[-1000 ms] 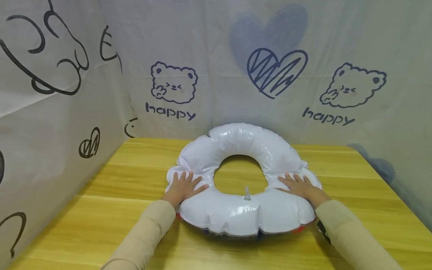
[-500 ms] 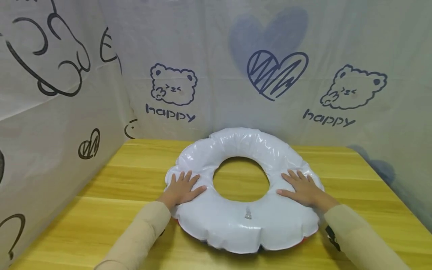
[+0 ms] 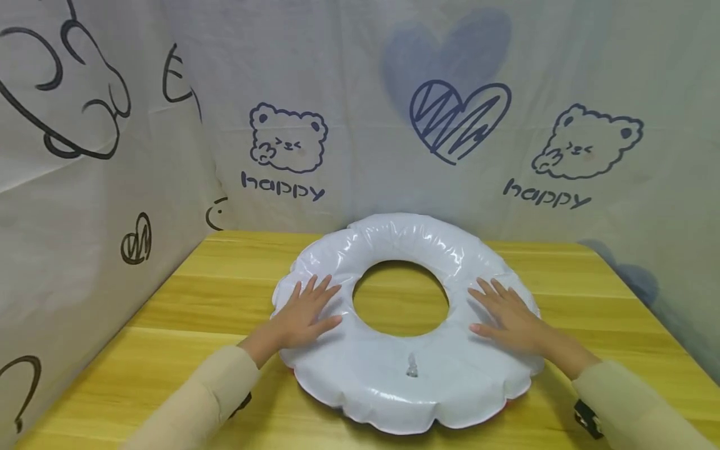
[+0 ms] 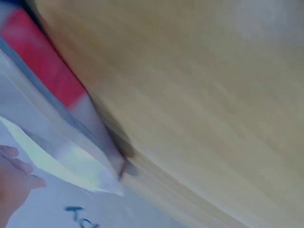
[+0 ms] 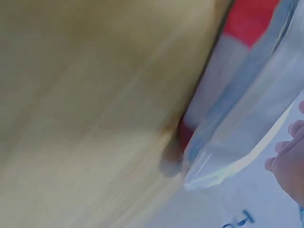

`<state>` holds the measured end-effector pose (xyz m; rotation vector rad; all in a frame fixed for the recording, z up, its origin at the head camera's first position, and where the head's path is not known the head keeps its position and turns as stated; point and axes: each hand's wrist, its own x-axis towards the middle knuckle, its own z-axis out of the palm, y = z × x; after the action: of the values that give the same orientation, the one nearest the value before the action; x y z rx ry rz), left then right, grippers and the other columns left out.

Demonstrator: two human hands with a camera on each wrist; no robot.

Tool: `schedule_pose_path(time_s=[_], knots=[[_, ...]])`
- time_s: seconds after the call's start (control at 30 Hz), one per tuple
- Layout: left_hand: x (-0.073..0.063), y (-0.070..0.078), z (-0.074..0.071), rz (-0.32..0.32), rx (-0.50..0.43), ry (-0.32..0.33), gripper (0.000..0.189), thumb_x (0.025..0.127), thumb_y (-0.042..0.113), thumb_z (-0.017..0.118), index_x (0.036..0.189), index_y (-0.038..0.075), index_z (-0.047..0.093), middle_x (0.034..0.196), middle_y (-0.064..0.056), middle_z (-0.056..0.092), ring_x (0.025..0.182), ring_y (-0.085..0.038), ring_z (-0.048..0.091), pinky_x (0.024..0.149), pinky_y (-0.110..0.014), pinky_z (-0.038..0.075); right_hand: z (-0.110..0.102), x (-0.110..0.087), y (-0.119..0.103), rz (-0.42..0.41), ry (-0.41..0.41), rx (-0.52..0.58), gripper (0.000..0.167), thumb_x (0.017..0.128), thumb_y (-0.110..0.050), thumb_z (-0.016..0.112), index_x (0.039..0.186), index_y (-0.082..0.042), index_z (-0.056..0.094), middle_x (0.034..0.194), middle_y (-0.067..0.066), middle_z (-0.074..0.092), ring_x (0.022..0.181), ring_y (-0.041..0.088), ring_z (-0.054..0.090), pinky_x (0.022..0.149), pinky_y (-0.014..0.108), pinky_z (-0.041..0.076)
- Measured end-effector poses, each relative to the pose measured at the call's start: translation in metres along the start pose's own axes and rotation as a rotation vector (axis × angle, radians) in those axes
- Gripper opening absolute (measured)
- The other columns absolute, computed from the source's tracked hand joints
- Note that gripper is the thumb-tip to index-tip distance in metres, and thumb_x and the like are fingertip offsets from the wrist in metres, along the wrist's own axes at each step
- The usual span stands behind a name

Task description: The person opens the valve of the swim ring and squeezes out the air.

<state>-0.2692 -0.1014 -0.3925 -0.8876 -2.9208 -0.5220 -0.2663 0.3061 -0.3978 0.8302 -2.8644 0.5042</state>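
Observation:
An inflated swim ring [image 3: 388, 390] lies on the wooden table, its plain white side up. A clear valve [image 3: 412, 367] stands out of its near part. Over the ring's left side is my left hand [image 3: 306, 317], fingers spread and straight, held close over the white surface. My right hand [image 3: 510, 317] is spread the same way over the right side. Neither hand curls round anything. Both wrist views are blurred; they show the ring's edge with a red patch [image 4: 45, 61] on its lower side, and part of each hand above it.
Wooden table [image 3: 185, 350] under the ring. A white cloth [image 3: 360, 162] with drawn bears, hearts and the word "happy" hangs behind the far edge, and another cloth wall [image 3: 73, 237] with black line drawings stands along the left.
The ring's near side has come down toward the table and closer to me, so more of its top shows. Both hands have lifted slightly, and my wrists have moved outward.

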Motion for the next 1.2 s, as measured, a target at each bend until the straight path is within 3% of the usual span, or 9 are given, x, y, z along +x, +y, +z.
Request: schedule_pose_path(time_s=[0.13,0.23,0.33,0.43,0.53,0.63,0.77,1.2], knots=[[-0.010,0.014,0.003,0.148,0.001,-0.017,0.075,0.091,0.060,0.038,0.144,0.008,0.030,0.153,-0.020,0.020,0.140,-0.046,0.012,0.110,-0.063,0.007,0.005,-0.009,-0.014,-0.100,-0.024,0.015,0.072,0.085,-0.044,0.061,0.140,-0.004,0.038,0.148,0.029,0.025,0.133,0.054,0.018,0.104,0.067,0.014],[-0.016,0.025,0.009,0.236,0.028,-0.039,0.087,0.085,0.073,0.032,0.145,0.009,0.030,0.153,-0.019,0.020,0.139,-0.046,0.015,0.109,-0.063,0.010,0.008,-0.014,-0.024,-0.128,-0.056,0.032,0.076,0.083,-0.047,0.061,0.142,-0.006,0.035,0.149,0.027,0.024,0.135,0.052,0.017,0.105,0.064,0.014],[-0.020,0.035,0.018,0.277,0.064,-0.071,0.099,0.077,0.083,0.022,0.146,0.012,0.028,0.154,-0.017,0.019,0.139,-0.045,0.016,0.107,-0.066,0.011,0.014,-0.016,-0.029,-0.139,-0.085,0.045,0.080,0.082,-0.052,0.060,0.143,-0.008,0.033,0.151,0.025,0.022,0.137,0.050,0.014,0.114,0.051,0.002],[-0.020,0.040,0.027,0.270,0.078,-0.116,0.103,0.072,0.088,0.019,0.147,0.016,0.025,0.155,-0.016,0.016,0.140,-0.044,0.013,0.105,-0.069,0.010,0.022,-0.016,-0.030,-0.151,-0.099,0.036,0.083,0.082,-0.054,0.059,0.144,-0.008,0.030,0.152,0.024,0.020,0.138,0.048,0.012,0.113,0.027,-0.015],[-0.021,0.042,0.033,0.239,0.083,-0.152,0.102,0.072,0.088,0.024,0.148,0.019,0.022,0.156,-0.014,0.013,0.141,-0.043,0.011,0.103,-0.072,0.008,0.027,-0.016,-0.031,-0.163,-0.100,0.025,0.085,0.081,-0.055,0.059,0.144,-0.006,0.029,0.152,0.024,0.019,0.138,0.049,0.011,0.109,0.020,-0.019],[-0.022,0.043,0.037,0.209,0.079,-0.177,0.101,0.073,0.086,0.028,0.149,0.019,0.018,0.157,-0.014,0.009,0.141,-0.044,0.009,0.102,-0.073,0.007,0.030,-0.015,-0.032,-0.160,-0.103,0.034,0.086,0.081,-0.055,0.059,0.144,-0.005,0.029,0.152,0.024,0.020,0.138,0.049,0.011,0.116,0.042,-0.007],[-0.022,0.045,0.039,0.189,0.092,-0.200,0.099,0.076,0.083,0.031,0.150,0.019,0.014,0.157,-0.014,0.007,0.141,-0.044,0.007,0.101,-0.074,0.006,0.032,-0.013,-0.034,-0.148,-0.120,0.032,0.087,0.081,-0.057,0.058,0.144,-0.003,0.029,0.151,0.024,0.022,0.138,0.049,0.011,0.107,0.062,0.009],[-0.019,0.049,0.048,0.117,0.157,-0.260,0.096,0.078,0.079,0.035,0.151,0.021,0.010,0.157,-0.013,0.005,0.142,-0.042,0.004,0.102,-0.072,0.000,0.037,-0.012,-0.042,-0.054,-0.274,0.008,0.087,0.084,-0.058,0.054,0.145,-0.003,0.026,0.154,0.023,0.013,0.140,0.047,0.001,0.108,0.063,-0.002]])
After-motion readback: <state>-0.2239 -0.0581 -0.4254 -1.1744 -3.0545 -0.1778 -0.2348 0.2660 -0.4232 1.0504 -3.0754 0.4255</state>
